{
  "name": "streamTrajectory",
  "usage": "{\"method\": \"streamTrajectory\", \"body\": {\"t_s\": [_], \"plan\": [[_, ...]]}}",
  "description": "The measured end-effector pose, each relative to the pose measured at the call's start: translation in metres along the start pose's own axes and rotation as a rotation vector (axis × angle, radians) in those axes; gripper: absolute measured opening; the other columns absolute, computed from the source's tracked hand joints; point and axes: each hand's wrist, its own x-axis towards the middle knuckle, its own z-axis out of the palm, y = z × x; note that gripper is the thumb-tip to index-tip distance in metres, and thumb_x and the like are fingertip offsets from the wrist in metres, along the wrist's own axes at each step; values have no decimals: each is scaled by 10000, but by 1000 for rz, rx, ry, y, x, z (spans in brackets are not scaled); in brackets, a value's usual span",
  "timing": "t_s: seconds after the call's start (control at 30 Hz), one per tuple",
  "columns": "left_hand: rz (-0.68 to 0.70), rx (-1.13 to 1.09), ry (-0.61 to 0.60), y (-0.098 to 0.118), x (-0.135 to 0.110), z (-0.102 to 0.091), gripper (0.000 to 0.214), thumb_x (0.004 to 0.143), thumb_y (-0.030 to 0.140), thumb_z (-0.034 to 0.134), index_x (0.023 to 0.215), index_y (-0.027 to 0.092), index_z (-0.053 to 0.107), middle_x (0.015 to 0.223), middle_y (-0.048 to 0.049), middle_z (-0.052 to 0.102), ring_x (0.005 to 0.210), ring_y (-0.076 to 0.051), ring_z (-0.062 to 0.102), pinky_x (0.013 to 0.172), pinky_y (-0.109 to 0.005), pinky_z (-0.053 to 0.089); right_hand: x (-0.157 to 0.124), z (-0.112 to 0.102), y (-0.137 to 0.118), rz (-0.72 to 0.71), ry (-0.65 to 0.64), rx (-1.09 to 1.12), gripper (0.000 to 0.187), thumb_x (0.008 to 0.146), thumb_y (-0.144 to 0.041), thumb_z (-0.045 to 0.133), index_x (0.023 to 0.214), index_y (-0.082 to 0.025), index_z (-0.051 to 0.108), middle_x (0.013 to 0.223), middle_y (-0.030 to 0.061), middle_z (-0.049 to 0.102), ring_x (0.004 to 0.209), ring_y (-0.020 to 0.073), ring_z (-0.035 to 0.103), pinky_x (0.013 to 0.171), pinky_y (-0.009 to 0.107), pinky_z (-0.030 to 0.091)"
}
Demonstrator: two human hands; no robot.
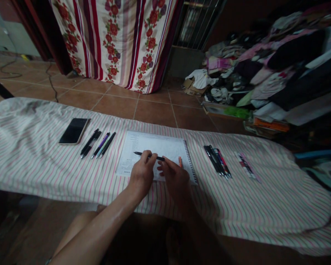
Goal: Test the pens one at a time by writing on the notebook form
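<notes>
Both hands rest over a spiral notebook [157, 147] lying on a striped cloth [30, 162]. My left hand [142, 173] pinches a black pen [139, 153] that lies across the page, tip pointing left. My right hand [175, 176] touches the pen's other end with its fingertips, fingers curled. A small orange object [180, 161], perhaps a cap, shows just beyond my right hand; whether the hand grips it I cannot tell.
Left of the notebook lie several pens [98, 144] and a dark phone [74, 131]. Right of it lie more pens [217, 161] and a flat printed strip [246, 166]. Beyond are tiled floor [154, 106], a floral curtain [118, 40] and piled clothes [264, 70].
</notes>
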Motion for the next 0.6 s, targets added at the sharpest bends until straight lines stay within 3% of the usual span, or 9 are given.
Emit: {"method": "streamTrajectory", "body": {"t_s": [0.3,0.6], "plan": [[-6,20,13,0,-2,1,328,839,86,326,979,212,595,964,-58,592,705,-141,566,602,-257,450,-7,8,-3,-93,56,-70,343,865,-355,471,1064,-137,645,876,121,728,704,206,706,621,328,579],[20,-60,90,-8,1,-3,371,794,37,338,1042,181,574,969,-59,546,708,-119,561,682,-274,493,-4,10,2,-54,63,28,339,883,-352,444,1064,-130,625,880,108,725,708,182,703,669,325,581]]}}
